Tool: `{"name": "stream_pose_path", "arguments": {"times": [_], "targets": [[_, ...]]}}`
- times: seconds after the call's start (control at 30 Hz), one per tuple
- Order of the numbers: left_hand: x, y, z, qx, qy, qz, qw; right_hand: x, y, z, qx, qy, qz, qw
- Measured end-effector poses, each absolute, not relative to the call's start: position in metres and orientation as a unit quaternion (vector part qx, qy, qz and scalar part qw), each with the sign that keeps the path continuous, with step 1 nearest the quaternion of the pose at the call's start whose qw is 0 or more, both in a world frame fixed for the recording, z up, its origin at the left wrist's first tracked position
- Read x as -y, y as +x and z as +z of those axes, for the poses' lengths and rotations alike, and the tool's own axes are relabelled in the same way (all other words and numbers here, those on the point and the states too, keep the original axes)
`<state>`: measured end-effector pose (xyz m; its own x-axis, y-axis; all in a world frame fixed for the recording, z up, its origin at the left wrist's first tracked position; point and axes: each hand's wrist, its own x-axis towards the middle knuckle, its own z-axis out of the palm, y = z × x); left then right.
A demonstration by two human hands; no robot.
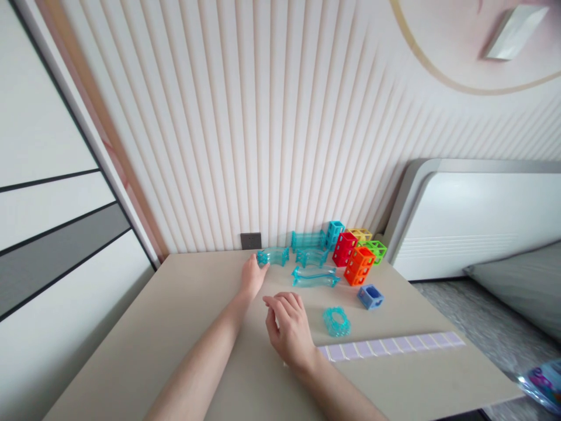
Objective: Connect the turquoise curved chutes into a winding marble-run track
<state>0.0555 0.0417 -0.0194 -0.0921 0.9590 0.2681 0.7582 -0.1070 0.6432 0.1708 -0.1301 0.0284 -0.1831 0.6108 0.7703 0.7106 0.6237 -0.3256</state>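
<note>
My left hand (253,277) pinches the left end of a clear teal curved track piece (277,256) at the back edge of the table. Hovering low over the tabletop, my right hand (287,327) has loosely bent fingers, with the thumb apart from them and no held thing visible. Its palm is hidden. To the right of the held piece lie a similar teal piece (312,258), a longer straight one (309,240) behind it and a wavy one (315,277) in front. A teal ring-shaped piece (337,321) rests right of my right hand.
Red (345,249), orange (359,266), teal (335,235), yellow (360,235) and green (377,251) openwork blocks stand at the back right. A blue block (370,297) sits before them. A lilac tile strip (394,346) crosses the right front. Behind is a ribbed wall (272,117) with a dark socket (251,241).
</note>
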Motion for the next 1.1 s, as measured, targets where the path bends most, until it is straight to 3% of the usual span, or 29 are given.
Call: {"name": "stream_pose_path", "arguments": {"times": [1.1], "targets": [[-0.035,0.054,-0.024,-0.640,0.669,0.348,0.149,0.131,0.177,0.018,0.752,-0.462,-0.018,0.469]]}}
